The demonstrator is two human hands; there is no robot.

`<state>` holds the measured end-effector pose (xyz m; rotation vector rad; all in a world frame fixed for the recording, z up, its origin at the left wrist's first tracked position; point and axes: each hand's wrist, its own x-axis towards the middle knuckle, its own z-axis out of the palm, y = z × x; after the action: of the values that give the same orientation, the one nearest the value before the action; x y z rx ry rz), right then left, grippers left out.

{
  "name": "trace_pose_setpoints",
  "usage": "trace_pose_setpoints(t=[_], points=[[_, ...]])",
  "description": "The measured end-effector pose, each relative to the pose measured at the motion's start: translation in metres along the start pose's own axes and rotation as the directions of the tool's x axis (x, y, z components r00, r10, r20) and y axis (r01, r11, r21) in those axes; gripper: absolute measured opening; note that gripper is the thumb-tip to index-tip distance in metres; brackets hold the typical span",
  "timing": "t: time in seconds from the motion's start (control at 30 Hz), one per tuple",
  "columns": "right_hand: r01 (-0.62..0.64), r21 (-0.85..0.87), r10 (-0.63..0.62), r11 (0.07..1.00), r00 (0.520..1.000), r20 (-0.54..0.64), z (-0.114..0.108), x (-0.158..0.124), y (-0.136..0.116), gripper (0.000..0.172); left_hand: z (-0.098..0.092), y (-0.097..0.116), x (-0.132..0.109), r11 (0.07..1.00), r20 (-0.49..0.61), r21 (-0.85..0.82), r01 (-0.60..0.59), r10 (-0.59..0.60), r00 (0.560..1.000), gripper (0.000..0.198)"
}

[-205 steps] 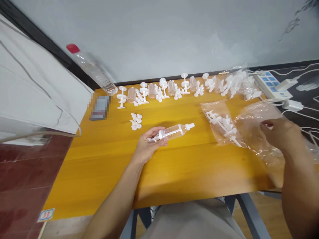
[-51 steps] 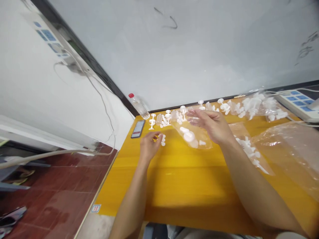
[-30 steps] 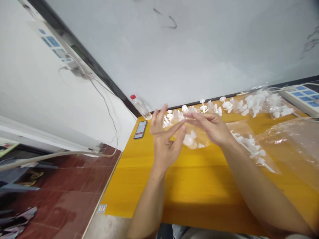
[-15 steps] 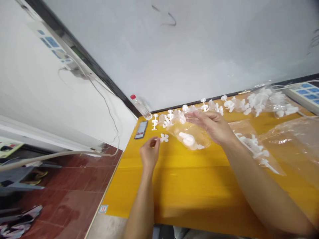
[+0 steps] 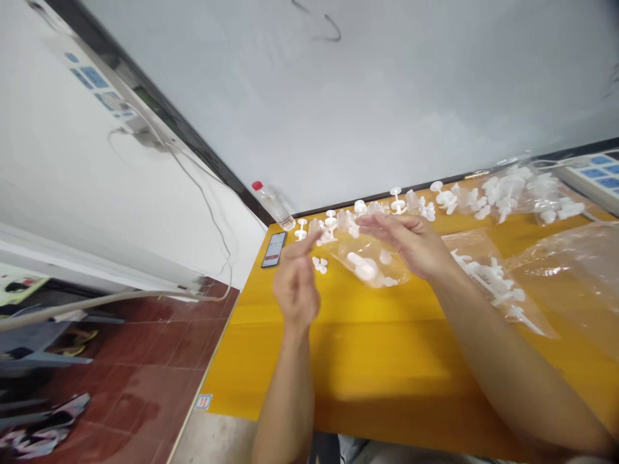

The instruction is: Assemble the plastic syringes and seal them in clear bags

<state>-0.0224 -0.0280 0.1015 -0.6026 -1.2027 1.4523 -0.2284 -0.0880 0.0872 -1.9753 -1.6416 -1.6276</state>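
Observation:
My left hand (image 5: 296, 287) is raised over the table's left part. Its index finger stretches towards the row of white plastic parts, the other fingers are curled, and it holds nothing that I can see. Just right of it lies a small white lobed piece (image 5: 320, 264). My right hand (image 5: 401, 240), fingers extended and together, hovers at the right side of a clear plastic bag (image 5: 394, 261) with white plastic parts (image 5: 363, 266) inside. Behind both hands, white stemmed discs (image 5: 331, 217) and small clear cups (image 5: 345, 220) stand in a row, partly hidden by the fingers.
A phone (image 5: 273, 250) and a red-capped bottle (image 5: 275, 206) are at the yellow table's (image 5: 367, 348) back left. Further clear bags of white parts (image 5: 493, 277) lie to the right, near a power strip (image 5: 599, 173). A whiteboard (image 5: 367, 96) rises behind the table.
My left hand has moved up from beside the small lobed piece, and its index finger now points up and right. My right hand has barely moved.

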Motion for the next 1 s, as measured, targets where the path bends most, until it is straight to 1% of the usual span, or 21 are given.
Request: trace_pose_setpoints(t=[0.03,0.07,0.1,0.17,0.23,0.33,0.43,0.5,0.53,0.57,0.6,0.63,0.67,0.7,0.77,0.8,0.83,0.9,0.93,0.97,1.0], points=[[-0.006,0.023,0.006,1.000,1.000,-0.009,-0.001,0.001,0.001,0.027,-0.002,-0.018,-0.002,0.981,-0.041,0.102,0.163,-0.159,0.986,0.050],[-0.008,0.046,0.008,0.999,1.000,-0.014,-0.002,0.002,0.002,0.026,-0.002,-0.037,-0.005,0.929,0.015,0.233,0.288,-0.299,0.954,0.049],[-0.006,0.065,0.007,0.998,1.000,-0.016,-0.002,0.003,0.003,0.026,0.000,-0.055,-0.007,0.902,0.074,0.280,0.328,-0.361,0.930,0.042],[-0.008,0.083,0.009,0.996,1.000,-0.011,-0.002,0.004,0.004,0.025,0.009,-0.084,-0.015,0.864,0.162,0.349,0.362,-0.436,0.885,0.028],[-0.011,0.082,0.011,0.997,1.000,-0.010,-0.002,0.004,0.004,0.027,0.022,-0.102,-0.024,0.844,0.202,0.383,0.374,-0.472,0.858,0.021],[0.001,0.075,-0.001,0.997,1.000,-0.011,-0.002,0.003,0.003,0.027,0.031,-0.106,-0.034,0.840,0.222,0.384,0.384,-0.488,0.844,0.013],[0.010,0.029,-0.010,1.000,1.000,-0.009,-0.003,0.003,0.002,0.026,0.017,-0.083,-0.034,0.858,0.210,0.331,0.392,-0.472,0.856,0.016],[0.005,-0.017,-0.005,1.000,1.000,-0.010,-0.003,0.003,0.002,0.026,0.000,-0.055,-0.026,0.895,0.118,0.260,0.362,-0.402,0.908,0.022],[0.003,-0.030,-0.003,1.000,1.000,-0.008,-0.002,0.002,0.001,0.026,-0.008,-0.038,-0.021,0.923,0.038,0.215,0.318,-0.333,0.942,0.023],[0.005,-0.033,-0.005,0.999,1.000,-0.004,-0.001,0.002,0.001,0.026,-0.015,-0.020,-0.014,0.981,-0.146,0.116,0.154,-0.137,0.980,0.019],[0.010,-0.028,-0.010,1.000,1.000,0.002,0.000,0.001,0.000,0.025,-0.018,-0.002,-0.007,0.996,-0.312,0.073,-0.043,0.063,0.948,0.016],[0.015,-0.022,-0.015,1.000,1.000,0.012,0.001,0.000,0.000,0.025,-0.018,0.014,0.000,0.979,-0.343,0.091,-0.180,0.201,0.918,0.016],[0.022,-0.018,-0.022,1.000,1.000,0.020,0.002,0.000,0.000,0.025,-0.016,0.029,0.006,0.956,-0.330,0.135,-0.262,0.292,0.897,0.018],[0.029,-0.020,-0.028,0.999,0.999,0.027,0.003,-0.001,0.000,0.025,-0.011,0.040,0.012,0.934,-0.274,0.182,-0.307,0.348,0.896,0.020],[0.043,-0.030,-0.042,0.999,0.999,0.027,0.002,-0.001,0.000,0.026,0.002,0.048,0.019,0.918,-0.109,0.168,-0.358,0.379,0.919,0.013],[0.048,-0.033,-0.048,0.998,0.999,0.022,0.000,-0.001,0.001,0.027,0.007,0.045,0.021,0.932,-0.056,0.115,-0.345,0.353,0.934,0.010],[0.049,-0.029,-0.049,0.998,0.999,0.013,-0.001,0.000,0.001,0.028,0.010,0.036,0.021,0.951,-0.053,0.050,-0.305,0.307,0.950,0.015],[0.049,0.001,-0.049,0.999,0.999,-0.005,-0.006,0.002,0.003,0.029,0.013,0.006,0.016,0.990,-0.132,-0.028,-0.140,0.135,0.982,0.030],[0.050,0.023,-0.049,0.998,0.999,-0.014,-0.008,0.004,0.004,0.028,0.013,-0.013,0.013,1.000,-0.205,-0.002,-0.029,0.028,0.978,0.034],[0.052,0.047,-0.051,0.998,0.998,-0.024,-0.010,0.005,0.005,0.028,0.013,-0.033,0.009,0.987,-0.157,0.111,0.117,-0.099,0.983,0.036],[0.056,0.067,-0.054,0.996,0.998,-0.035,-0.011,0.006,0.005,0.027,0.013,-0.052,0.004,0.939,-0.016,0.262,0.221,-0.225,0.974,0.035]])
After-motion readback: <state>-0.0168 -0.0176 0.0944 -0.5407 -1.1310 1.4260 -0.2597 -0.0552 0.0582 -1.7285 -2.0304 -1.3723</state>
